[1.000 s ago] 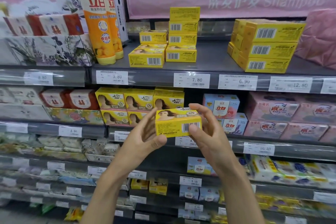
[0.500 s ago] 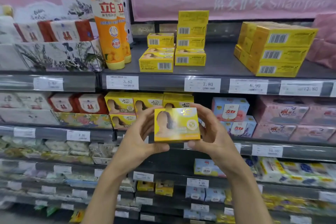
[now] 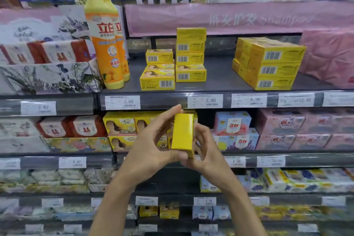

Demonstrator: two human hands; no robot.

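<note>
- Item: one yellow soap box [image 3: 182, 134], held in the air between my two hands, in front of the middle shelf [image 3: 306, 160] and clear of it.
- Lie of item: stood on end, long axis near upright with the top leaning slightly left. A plain narrow yellow face was turned toward me.
- Left hand [image 3: 151, 149]: fingers [image 3: 168, 119] reached to the top end and the thumb sat under the bottom end, so this hand pinched the box along its whole length.
- Right hand [image 3: 208, 151]: just right of the box and partly behind it, fingers bent against the far face, thumb near the bottom corner. It also gripped the box, as far as I could tell.
- Behind item: row of matching boxes [image 3: 119, 124] on the middle shelf, with a dark gap at the row's right end, just beyond the box.
- Judgement: the left hand carried the box end to end. To shelve it, the long axis would likely need laying level first.
- Above: stack of yellow boxes [image 3: 190, 55] on the upper shelf [image 3: 162, 101], well apart.
</note>
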